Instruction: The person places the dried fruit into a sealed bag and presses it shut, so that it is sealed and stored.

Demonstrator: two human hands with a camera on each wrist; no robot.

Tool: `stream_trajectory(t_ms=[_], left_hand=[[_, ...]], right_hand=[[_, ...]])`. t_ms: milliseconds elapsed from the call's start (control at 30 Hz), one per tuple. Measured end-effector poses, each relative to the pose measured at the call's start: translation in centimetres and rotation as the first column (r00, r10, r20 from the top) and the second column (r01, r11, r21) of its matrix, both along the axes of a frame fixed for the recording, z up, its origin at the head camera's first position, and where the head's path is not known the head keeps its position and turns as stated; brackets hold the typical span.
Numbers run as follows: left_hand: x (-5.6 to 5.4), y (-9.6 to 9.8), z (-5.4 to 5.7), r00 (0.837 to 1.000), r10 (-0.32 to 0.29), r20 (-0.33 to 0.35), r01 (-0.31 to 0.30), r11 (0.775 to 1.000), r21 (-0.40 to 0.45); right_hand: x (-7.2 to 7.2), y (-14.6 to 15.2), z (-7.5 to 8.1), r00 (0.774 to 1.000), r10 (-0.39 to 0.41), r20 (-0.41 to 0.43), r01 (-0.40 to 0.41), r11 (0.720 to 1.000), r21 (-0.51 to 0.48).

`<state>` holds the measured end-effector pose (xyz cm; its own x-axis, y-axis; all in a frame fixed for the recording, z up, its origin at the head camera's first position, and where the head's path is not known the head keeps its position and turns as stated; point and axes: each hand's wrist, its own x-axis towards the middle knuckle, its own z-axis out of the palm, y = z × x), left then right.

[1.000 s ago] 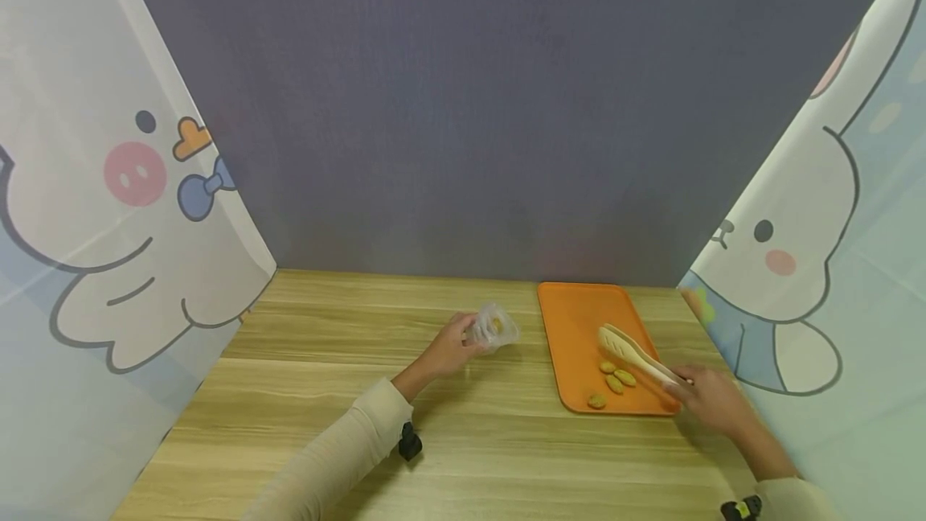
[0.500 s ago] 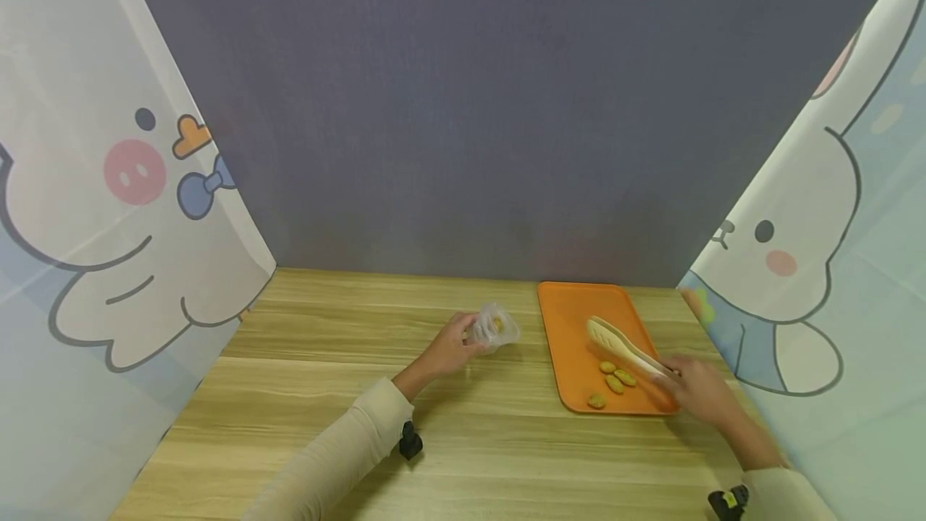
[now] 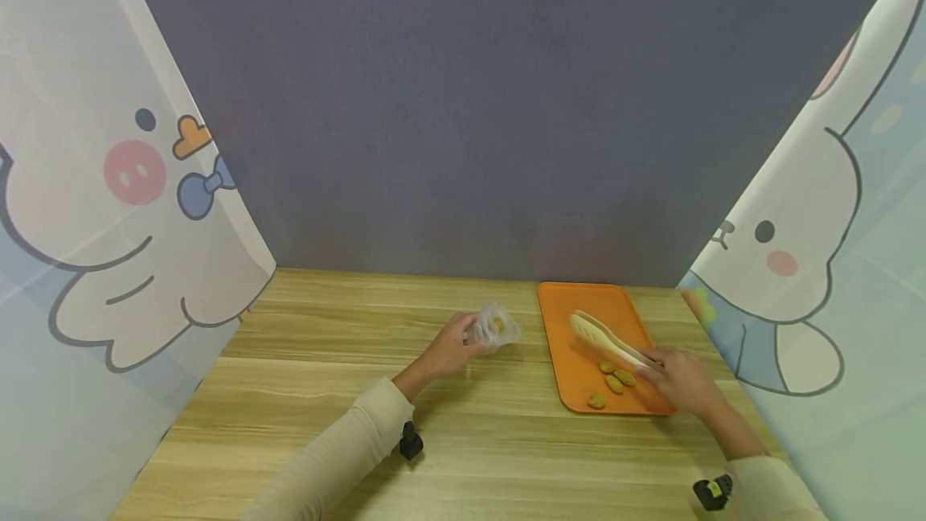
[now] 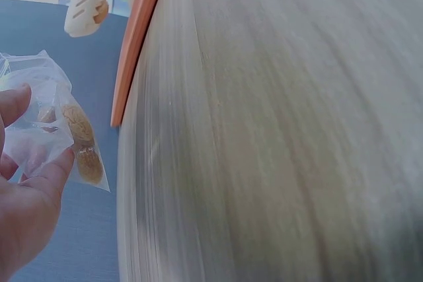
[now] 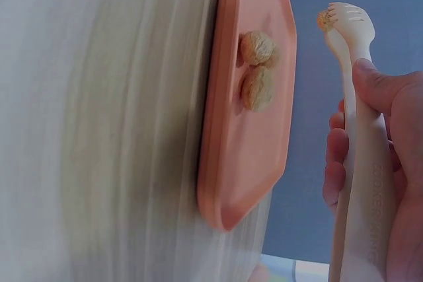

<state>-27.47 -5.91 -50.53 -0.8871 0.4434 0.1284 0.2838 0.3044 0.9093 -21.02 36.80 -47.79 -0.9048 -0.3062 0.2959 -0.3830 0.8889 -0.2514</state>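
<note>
My left hand (image 3: 450,344) holds a clear plastic bag (image 3: 486,330) above the table, left of the orange tray. In the left wrist view its thumb and fingers grip the bag (image 4: 39,90), and tan, rough pieces like unshelled peanuts (image 4: 80,130) show inside. My right hand (image 3: 683,380) grips cream slotted tongs (image 3: 615,344) over the tray, their heads pointing at the bag. Pinched between the heads is one tan piece (image 5: 324,20), seen in the right wrist view. Several similar nut-like pieces (image 3: 615,384) lie on the tray's near part.
The orange tray (image 3: 579,304) lies on the right of the wood-grain table (image 3: 325,328). A dark grey backdrop (image 3: 463,103) rises behind the table. Cartoon-printed side panels (image 3: 810,280) stand at left and right.
My right hand has carried the tongs leftward and slightly up over the tray, toward the bag. My left hand and the bag have stayed in place.
</note>
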Motion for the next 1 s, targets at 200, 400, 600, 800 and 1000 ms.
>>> stream_trajectory(t_ms=[200, 400, 600, 800, 1000], left_hand=[[0.1, 0.1, 0.1, 1.000, 0.004, -0.009, -0.004, 1.000, -0.012], [-0.1, 0.2, -0.1, 1.000, 0.007, -0.026, -0.007, 1.000, -0.015], [0.0, 0.2, -0.1, 1.000, 0.003, -0.019, -0.003, 1.000, -0.007], [0.0, 0.2, 0.0, 1.000, 0.000, -0.011, 0.000, 1.000, 0.007], [-0.2, 0.3, -0.4, 1.000, 0.003, -0.015, -0.003, 1.000, -0.003]], right_hand=[[-0.4, -0.9, 0.3, 1.000, 0.019, -0.025, -0.019, 1.000, 0.009], [-1.2, -2.1, 0.6, 0.999, 0.042, -0.030, -0.041, 0.999, 0.018], [-1.8, -3.1, 1.1, 0.996, 0.086, -0.031, -0.086, 0.996, 0.000], [-2.1, -4.4, 1.8, 0.995, 0.098, 0.001, -0.098, 0.995, -0.016], [-2.3, -5.8, 2.7, 0.989, 0.142, -0.050, -0.143, 0.990, -0.010]])
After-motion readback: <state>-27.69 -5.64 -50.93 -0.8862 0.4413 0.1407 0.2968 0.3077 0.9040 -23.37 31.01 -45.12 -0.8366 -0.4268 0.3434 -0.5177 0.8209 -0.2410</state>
